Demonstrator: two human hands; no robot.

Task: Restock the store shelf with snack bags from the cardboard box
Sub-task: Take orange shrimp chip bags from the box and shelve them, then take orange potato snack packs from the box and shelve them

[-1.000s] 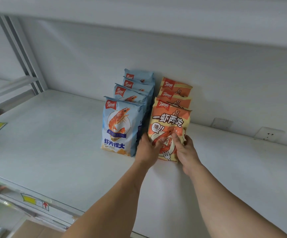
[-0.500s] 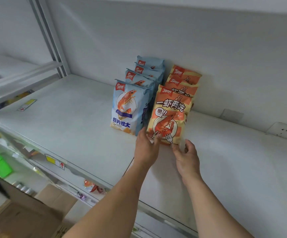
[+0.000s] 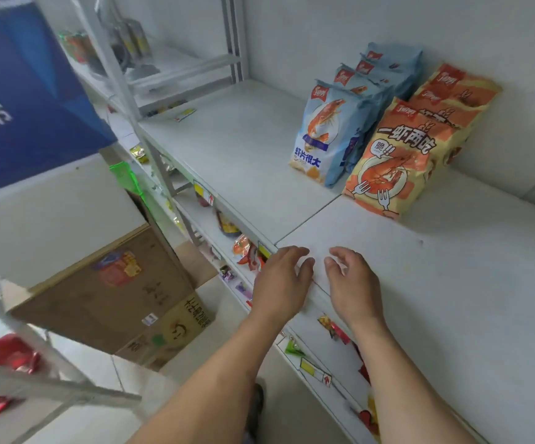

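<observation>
A: Head view, then. What are the hands doing?

B: Both are empty. The left hand (image 3: 280,277) and the right hand (image 3: 351,278) hover side by side over the front edge of the white shelf (image 3: 436,299), palms down, fingers loosely bent and holding nothing. A narrow gap separates the two thumbs

A: And the snack bags?

B: Well beyond the fingertips, toward the back wall. Straight ahead of the right hand stands the row of orange snack bags (image 3: 401,155), its front bag upright and leaning slightly back. Just to the left of that row, touching it, is the row of blue snack bags (image 3: 330,133), ahead of the left hand

A: Where is the box?

B: The cardboard box (image 3: 115,293) sits on the floor, below and to the left of the left hand, well apart from it. Its top flap is up; I cannot tell what is inside

A: Anything else around the hands?

B: Under the wrists, lower shelves hold small colourful packets (image 3: 247,251), blurred. A yellow price tag (image 3: 311,368) sits on the shelf edge below the right forearm. Far left of both hands is a blue panel (image 3: 25,91)
</observation>
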